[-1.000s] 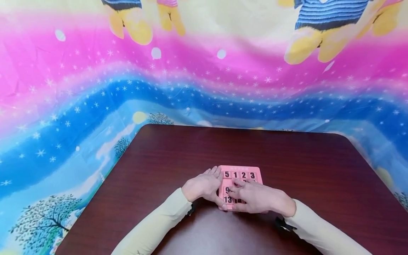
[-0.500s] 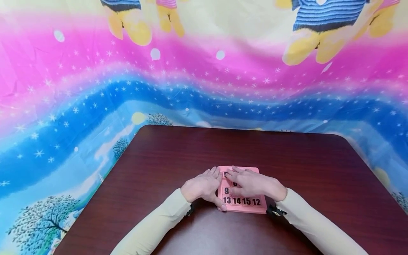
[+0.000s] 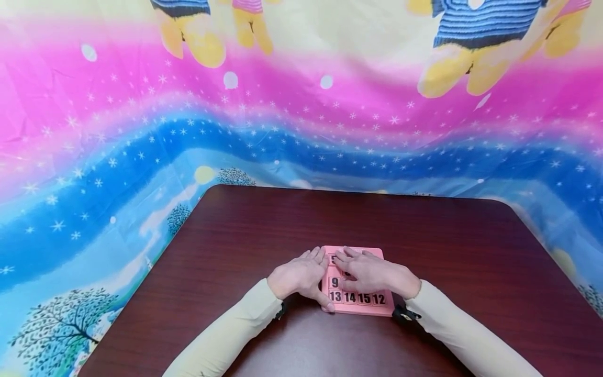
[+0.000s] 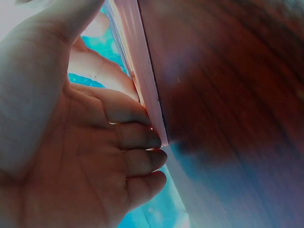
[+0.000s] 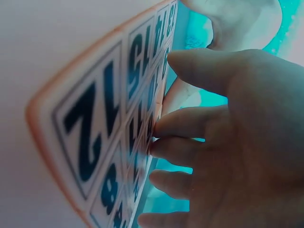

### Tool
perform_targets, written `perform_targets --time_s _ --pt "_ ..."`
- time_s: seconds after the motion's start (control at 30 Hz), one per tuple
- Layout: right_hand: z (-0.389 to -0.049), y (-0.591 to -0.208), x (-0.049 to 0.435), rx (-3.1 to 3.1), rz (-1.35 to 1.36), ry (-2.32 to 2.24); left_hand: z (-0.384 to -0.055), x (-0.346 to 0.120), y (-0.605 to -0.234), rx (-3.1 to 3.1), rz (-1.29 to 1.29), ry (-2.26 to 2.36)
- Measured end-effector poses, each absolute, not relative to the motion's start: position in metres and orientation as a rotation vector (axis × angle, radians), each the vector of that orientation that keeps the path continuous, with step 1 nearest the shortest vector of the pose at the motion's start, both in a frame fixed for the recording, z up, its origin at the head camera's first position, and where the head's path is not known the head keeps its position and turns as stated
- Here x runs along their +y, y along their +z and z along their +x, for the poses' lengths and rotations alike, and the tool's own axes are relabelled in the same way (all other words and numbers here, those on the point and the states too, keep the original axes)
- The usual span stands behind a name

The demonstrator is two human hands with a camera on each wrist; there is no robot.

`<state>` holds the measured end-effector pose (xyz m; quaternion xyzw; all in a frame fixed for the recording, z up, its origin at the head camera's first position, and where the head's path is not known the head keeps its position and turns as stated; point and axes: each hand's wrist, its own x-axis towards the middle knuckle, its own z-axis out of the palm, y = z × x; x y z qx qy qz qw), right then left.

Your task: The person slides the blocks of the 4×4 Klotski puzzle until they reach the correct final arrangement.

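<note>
A pink number sliding puzzle [image 3: 364, 299] lies flat on the dark brown table. Its bottom row reads 13, 14, 15, 12, and a gap shows above the 9. My left hand [image 3: 300, 273] rests along the puzzle's left side, fingers straight and thumb at the lower left corner; in the left wrist view the fingertips meet the pink side edge [image 4: 147, 61]. Over the upper tiles my right hand [image 3: 377, 272] spreads, its fingertips near the top left tile 5. The right wrist view shows those fingers extended at the tile face [image 5: 90, 123]. Most upper tiles are hidden beneath this hand.
The reddish-brown table [image 3: 264, 220] has rounded far corners. Behind it hangs a colourful cloth [image 3: 301, 115] with snowflakes, trees and cartoon figures. Both forearms wear cream sleeves [image 3: 226, 335], with a dark strap [image 3: 406, 313] at the right wrist.
My right hand has moved up the puzzle from the lower rows to the top tiles, uncovering the bottom row. Over the last half second it barely shifts. My left hand stays put.
</note>
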<state>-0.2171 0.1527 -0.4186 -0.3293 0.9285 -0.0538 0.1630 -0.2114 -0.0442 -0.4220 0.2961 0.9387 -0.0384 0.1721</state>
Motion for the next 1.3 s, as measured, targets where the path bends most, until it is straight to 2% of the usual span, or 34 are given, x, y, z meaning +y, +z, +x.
perform_targets --time_s 0.37,0.87,1.3 --pt "-0.195 -0.413 0.151 2.655 -1.005 -0.11 -0.21 -0.044 -0.421 2.683 0.857 -0.142" --pt "-0.211 -0.413 0.174 2.686 -0.857 -0.197 -0.21 -0.045 -0.421 2.685 0.851 -0.111" --pt "-0.216 -0.418 0.161 2.648 -0.93 -0.201 -0.211 -0.045 -0.421 2.672 0.851 -0.091"
